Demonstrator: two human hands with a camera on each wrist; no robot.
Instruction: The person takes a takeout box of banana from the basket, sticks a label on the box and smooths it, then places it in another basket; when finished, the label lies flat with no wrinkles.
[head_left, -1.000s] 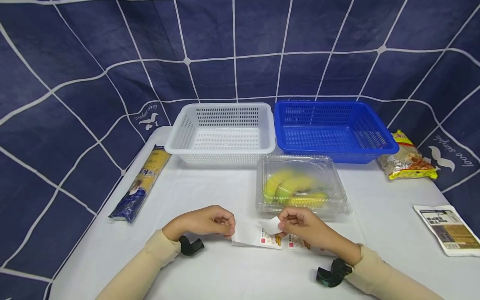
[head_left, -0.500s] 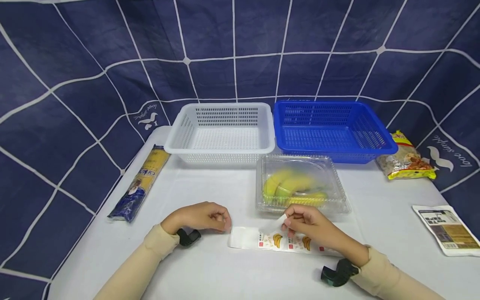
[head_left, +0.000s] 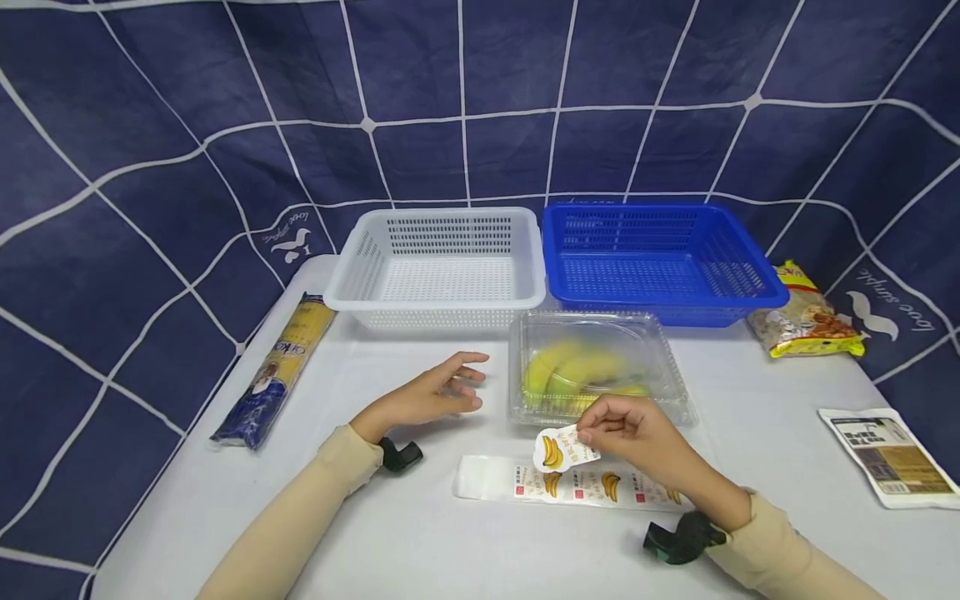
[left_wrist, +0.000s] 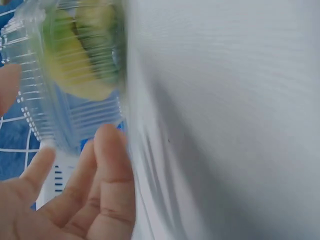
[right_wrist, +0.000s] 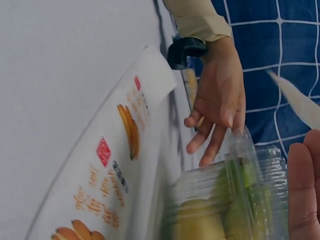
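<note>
My right hand [head_left: 630, 432] pinches a white sticker [head_left: 558, 450] with a banana picture, by its right end, just above the sticker strip. That strip of banana stickers [head_left: 592, 493] lies flat on the table, its left end bare backing. Behind it stands a clear plastic clamshell box [head_left: 600, 367] with bananas [head_left: 573, 371] inside, lid down. My left hand [head_left: 431, 392] hovers left of the box with fingers spread and nothing in them. In the left wrist view the fingertips [left_wrist: 107, 140] overlap the lower part of the box [left_wrist: 75, 117].
A white basket [head_left: 442, 315] and a blue basket [head_left: 667, 310] stand side by side at the back. A pasta packet [head_left: 277, 371] lies at the left edge. On the right are a yellow-edged food bag [head_left: 806, 321] and a flat white-and-brown packet [head_left: 892, 458].
The right hand has lifted the sticker off the strip and turned its printed face into view. My left hand has let go of the strip's end and moved up toward the box, fingers spreading.
</note>
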